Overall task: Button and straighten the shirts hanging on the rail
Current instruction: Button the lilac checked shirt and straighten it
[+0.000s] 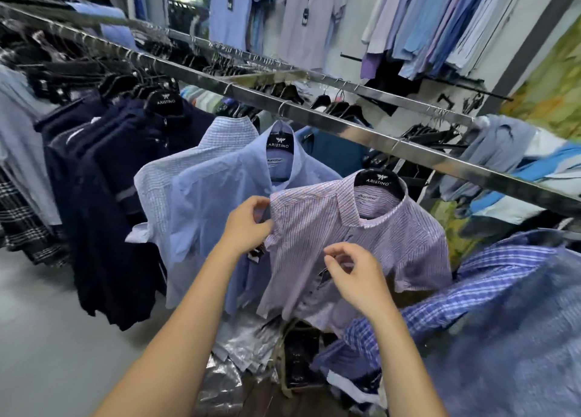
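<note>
A pink-and-lilac striped short-sleeve shirt [386,237] hangs on a black hanger from the steel rail [361,130], right in front of me. My left hand [248,224] pinches the shirt's left shoulder edge. My right hand [352,275] is at the shirt's front placket near its middle, with thumb and forefinger curled close together; whether they grip cloth I cannot tell. To the left hang a plain light blue shirt [220,202] and a fine-checked pale blue shirt [163,177].
Dark navy shirts [107,196] crowd the rail further left. A blue checked shirt [471,306] lies bunched at lower right. Bagged clothes [248,347] pile up below the rail. More shirts [440,17] hang on the back wall, and a second rail [283,64] runs behind.
</note>
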`<action>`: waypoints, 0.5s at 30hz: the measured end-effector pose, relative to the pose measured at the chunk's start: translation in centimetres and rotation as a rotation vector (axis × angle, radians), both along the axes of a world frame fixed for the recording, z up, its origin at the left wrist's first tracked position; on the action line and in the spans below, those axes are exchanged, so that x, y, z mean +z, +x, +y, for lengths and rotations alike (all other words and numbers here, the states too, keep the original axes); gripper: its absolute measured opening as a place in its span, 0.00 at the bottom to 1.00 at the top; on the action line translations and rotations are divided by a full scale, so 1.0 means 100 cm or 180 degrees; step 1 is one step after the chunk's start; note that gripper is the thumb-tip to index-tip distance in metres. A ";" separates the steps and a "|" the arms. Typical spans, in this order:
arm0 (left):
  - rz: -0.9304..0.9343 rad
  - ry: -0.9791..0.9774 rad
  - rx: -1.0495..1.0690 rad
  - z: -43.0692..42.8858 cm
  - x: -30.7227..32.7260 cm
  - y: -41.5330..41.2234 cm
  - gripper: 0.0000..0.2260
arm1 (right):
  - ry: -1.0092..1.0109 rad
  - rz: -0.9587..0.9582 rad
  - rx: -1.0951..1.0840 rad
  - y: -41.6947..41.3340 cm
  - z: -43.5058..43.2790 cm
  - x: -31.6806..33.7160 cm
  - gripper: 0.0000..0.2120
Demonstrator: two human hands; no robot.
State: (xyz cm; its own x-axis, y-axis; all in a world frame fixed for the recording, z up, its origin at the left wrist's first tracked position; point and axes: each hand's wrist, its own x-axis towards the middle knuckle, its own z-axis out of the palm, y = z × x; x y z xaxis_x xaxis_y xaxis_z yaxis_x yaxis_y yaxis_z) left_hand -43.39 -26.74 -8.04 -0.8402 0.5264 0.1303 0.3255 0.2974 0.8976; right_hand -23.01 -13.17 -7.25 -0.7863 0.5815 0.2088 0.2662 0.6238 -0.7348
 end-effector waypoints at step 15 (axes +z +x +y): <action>-0.0406 0.0200 -0.0742 0.009 -0.018 -0.017 0.23 | 0.0306 -0.0355 0.0016 -0.046 -0.028 0.011 0.08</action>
State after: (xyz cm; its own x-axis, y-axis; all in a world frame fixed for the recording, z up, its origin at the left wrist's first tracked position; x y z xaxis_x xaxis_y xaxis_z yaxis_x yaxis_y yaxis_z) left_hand -45.09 -25.87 -9.82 -0.7090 0.7018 0.0695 0.2616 0.1702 0.9501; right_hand -27.56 -15.97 -6.18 -0.8105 0.5591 0.1744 0.3397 0.6913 -0.6377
